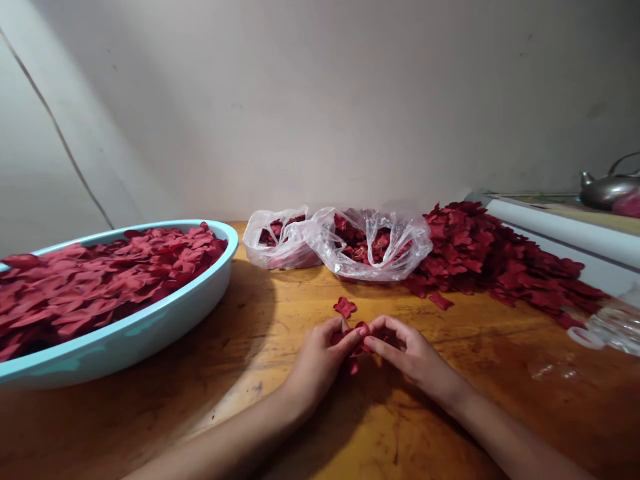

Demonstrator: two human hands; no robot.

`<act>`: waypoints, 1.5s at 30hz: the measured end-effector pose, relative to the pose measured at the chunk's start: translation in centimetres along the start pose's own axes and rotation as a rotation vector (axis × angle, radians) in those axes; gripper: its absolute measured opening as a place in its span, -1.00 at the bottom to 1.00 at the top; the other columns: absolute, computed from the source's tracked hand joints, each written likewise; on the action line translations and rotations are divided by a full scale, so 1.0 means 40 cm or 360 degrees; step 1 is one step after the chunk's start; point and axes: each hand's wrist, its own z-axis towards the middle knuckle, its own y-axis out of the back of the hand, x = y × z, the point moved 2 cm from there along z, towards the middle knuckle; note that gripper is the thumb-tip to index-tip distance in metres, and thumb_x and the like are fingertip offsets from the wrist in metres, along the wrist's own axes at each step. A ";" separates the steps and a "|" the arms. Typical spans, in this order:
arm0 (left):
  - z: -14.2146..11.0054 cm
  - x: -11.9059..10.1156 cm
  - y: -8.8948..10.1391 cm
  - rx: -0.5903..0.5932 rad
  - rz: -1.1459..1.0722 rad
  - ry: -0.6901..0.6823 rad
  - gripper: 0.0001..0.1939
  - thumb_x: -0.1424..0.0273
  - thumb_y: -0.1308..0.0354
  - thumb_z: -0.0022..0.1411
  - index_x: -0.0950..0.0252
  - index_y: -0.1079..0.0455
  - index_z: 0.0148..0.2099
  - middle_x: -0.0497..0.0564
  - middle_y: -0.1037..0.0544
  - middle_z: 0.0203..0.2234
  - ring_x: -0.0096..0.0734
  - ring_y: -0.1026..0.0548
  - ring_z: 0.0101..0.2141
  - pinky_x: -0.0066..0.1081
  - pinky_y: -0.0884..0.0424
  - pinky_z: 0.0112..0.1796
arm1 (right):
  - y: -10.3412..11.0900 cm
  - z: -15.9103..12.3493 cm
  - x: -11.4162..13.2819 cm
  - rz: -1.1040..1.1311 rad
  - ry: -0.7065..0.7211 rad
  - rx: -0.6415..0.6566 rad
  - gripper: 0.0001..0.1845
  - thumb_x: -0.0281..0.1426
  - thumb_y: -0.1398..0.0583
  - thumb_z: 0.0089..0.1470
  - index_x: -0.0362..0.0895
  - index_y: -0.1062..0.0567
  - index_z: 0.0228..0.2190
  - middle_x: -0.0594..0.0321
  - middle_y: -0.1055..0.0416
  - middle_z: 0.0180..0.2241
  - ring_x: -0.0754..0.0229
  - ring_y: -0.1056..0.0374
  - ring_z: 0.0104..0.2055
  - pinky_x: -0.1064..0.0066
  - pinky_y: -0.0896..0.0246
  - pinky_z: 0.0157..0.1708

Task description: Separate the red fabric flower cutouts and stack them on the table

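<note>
Thumbs and forefingers of our left hand (320, 359) and right hand (414, 355) are pinched together on a small dark-red, cloth-like petal piece (362, 327), above the varnished yellow-brown wooden table (373, 433). We judge it feather-light, limp and easily creased, best held by its edge. Just beyond lies a loose red lobed flower piece (345, 307).

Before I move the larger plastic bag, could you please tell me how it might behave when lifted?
The plastic bag will probably sag and change shape, since its film looks thin and crumpled. It is likely light for its size, holding thin red petals. Some could spill if it tips, because its top appears open.
</note>
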 end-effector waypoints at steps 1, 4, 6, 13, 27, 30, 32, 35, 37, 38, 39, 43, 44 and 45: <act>-0.001 -0.001 -0.002 0.0016 -0.0048 0.0013 -0.62 0.13 -0.14 0.07 0.29 -0.13 -0.52 -0.18 -0.27 -0.70 -0.59 -0.25 -0.71 -0.55 -0.11 -0.64 | -0.001 0.001 -0.003 0.0006 0.0001 0.0025 -0.78 -0.23 -0.19 0.04 -0.13 -0.43 -0.36 0.29 -0.43 -0.39 0.23 -0.34 -0.33 0.44 -0.21 -0.31; -0.002 -0.003 -0.007 0.0049 -0.0146 -0.0014 -0.69 0.16 -0.14 0.08 0.31 -0.24 -0.45 -0.14 -0.33 -0.63 -0.56 -0.29 -0.64 -0.53 -0.23 -0.58 | 0.004 0.007 -0.014 0.0019 -0.0001 -0.0033 -0.77 -0.22 -0.20 0.02 -0.14 -0.44 -0.41 0.29 -0.43 -0.42 0.23 -0.35 -0.34 0.41 -0.22 -0.29; 0.000 -0.004 -0.005 0.0015 -0.0096 -0.0103 -0.75 0.23 -0.15 0.09 0.34 -0.34 -0.36 -0.09 -0.41 -0.55 -0.52 -0.34 -0.54 -0.51 -0.29 -0.48 | 0.011 0.010 -0.019 0.0016 -0.0017 -0.0131 -0.75 -0.19 -0.22 0.00 -0.15 -0.43 -0.45 0.30 -0.42 -0.46 0.24 -0.34 -0.38 0.43 -0.21 -0.33; 0.006 0.014 0.004 0.0034 -0.0227 0.0119 -0.60 0.10 -0.24 -0.04 0.31 -0.21 -0.47 -0.11 -0.39 -0.63 -0.58 -0.27 -0.68 -0.51 -0.22 -0.61 | 0.007 0.004 -0.002 0.0145 -0.0072 -0.0152 -0.67 -0.12 -0.24 -0.06 -0.13 -0.38 -0.42 0.31 -0.39 -0.44 0.25 -0.34 -0.38 0.45 -0.22 -0.35; -0.005 -0.005 -0.004 0.0024 -0.0284 0.0092 -0.63 0.05 -0.11 0.08 0.26 -0.20 -0.33 -0.20 -0.20 -0.57 -0.62 -0.23 -0.60 -0.54 -0.34 -0.51 | 0.059 0.015 -0.032 -0.0017 0.0000 -0.0808 -0.58 -0.20 -0.35 -0.25 -0.07 -0.22 -0.52 0.48 -0.05 -0.61 0.34 -0.05 -0.56 0.50 -0.01 -0.56; -0.004 -0.003 -0.009 0.0041 -0.0185 0.0058 -0.67 0.08 -0.07 0.13 0.26 -0.19 -0.29 -0.18 -0.24 -0.55 -0.60 -0.27 -0.58 -0.52 -0.35 -0.50 | 0.034 0.004 -0.010 -0.0080 0.0016 -0.0552 -0.70 -0.15 -0.24 -0.06 -0.07 -0.29 -0.44 0.40 -0.20 -0.55 0.29 -0.17 -0.51 0.47 -0.09 -0.51; -0.002 -0.001 -0.015 0.0080 -0.0113 -0.0021 -0.70 0.11 -0.04 0.17 0.26 -0.19 -0.29 -0.16 -0.28 -0.56 -0.57 -0.30 -0.58 -0.53 -0.33 -0.53 | 0.008 0.001 -0.002 -0.0101 0.0005 -0.0185 -0.73 -0.14 -0.15 0.04 -0.09 -0.37 -0.37 0.31 -0.34 -0.48 0.23 -0.28 -0.43 0.43 -0.17 -0.43; 0.000 -0.001 -0.023 0.0101 -0.0133 -0.0072 -0.70 0.11 0.00 0.19 0.26 -0.17 -0.29 -0.17 -0.29 -0.58 -0.56 -0.29 -0.60 -0.52 -0.32 -0.55 | -0.001 0.007 -0.014 -0.0183 0.0022 -0.0141 -0.74 -0.16 -0.15 0.03 -0.11 -0.38 -0.45 0.30 -0.37 -0.49 0.21 -0.31 -0.44 0.41 -0.19 -0.42; 0.001 -0.002 -0.024 0.0048 -0.0188 -0.0063 -0.69 0.09 0.00 0.18 0.25 -0.16 -0.30 -0.19 -0.25 -0.61 -0.59 -0.24 -0.63 -0.53 -0.31 -0.55 | 0.016 0.015 -0.033 -0.0277 0.0022 -0.0357 -0.74 -0.16 -0.17 -0.01 -0.09 -0.33 -0.52 0.35 -0.31 -0.56 0.25 -0.25 -0.51 0.43 -0.14 -0.48; 0.001 -0.004 -0.024 0.0018 -0.0202 -0.0058 -0.69 0.09 -0.02 0.17 0.25 -0.16 -0.30 -0.21 -0.23 -0.62 -0.59 -0.23 -0.63 -0.54 -0.31 -0.56 | 0.027 0.018 -0.042 -0.0321 0.0016 -0.0462 -0.73 -0.17 -0.19 -0.03 -0.08 -0.30 -0.53 0.38 -0.26 -0.59 0.26 -0.21 -0.54 0.43 -0.11 -0.50; 0.001 -0.005 -0.023 -0.0008 -0.0212 -0.0054 -0.68 0.09 -0.03 0.16 0.25 -0.16 -0.29 -0.21 -0.22 -0.62 -0.59 -0.22 -0.63 -0.54 -0.30 -0.56 | 0.037 0.019 -0.049 -0.0354 0.0009 -0.0556 -0.72 -0.17 -0.22 -0.06 -0.07 -0.27 -0.52 0.40 -0.21 -0.60 0.27 -0.17 -0.55 0.44 -0.08 -0.51; 0.005 -0.003 -0.020 -0.0037 -0.0168 -0.0073 -0.70 0.10 0.00 0.18 0.24 -0.16 -0.25 -0.22 -0.21 -0.63 -0.57 -0.21 -0.64 -0.54 -0.27 -0.58 | 0.041 0.008 -0.041 -0.0388 0.0030 -0.0559 -0.70 -0.12 -0.19 -0.02 -0.06 -0.27 -0.45 0.38 -0.21 -0.55 0.26 -0.16 -0.51 0.43 -0.09 -0.48; 0.006 -0.002 -0.019 -0.0040 -0.0128 -0.0112 -0.71 0.12 0.01 0.20 0.25 -0.17 -0.25 -0.20 -0.23 -0.61 -0.56 -0.23 -0.62 -0.52 -0.27 -0.56 | 0.028 0.004 -0.033 -0.0398 0.0046 -0.0416 -0.72 -0.12 -0.15 0.03 -0.07 -0.30 -0.42 0.35 -0.26 -0.52 0.25 -0.18 -0.49 0.43 -0.10 -0.47; 0.007 -0.001 -0.017 -0.0049 -0.0065 -0.0169 -0.73 0.14 0.02 0.22 0.26 -0.18 -0.26 -0.17 -0.26 -0.57 -0.54 -0.27 -0.58 -0.51 -0.29 -0.51 | 0.014 0.000 -0.024 -0.0424 0.0064 -0.0262 -0.72 -0.12 -0.12 0.06 -0.08 -0.33 -0.41 0.33 -0.29 -0.49 0.24 -0.20 -0.47 0.42 -0.10 -0.46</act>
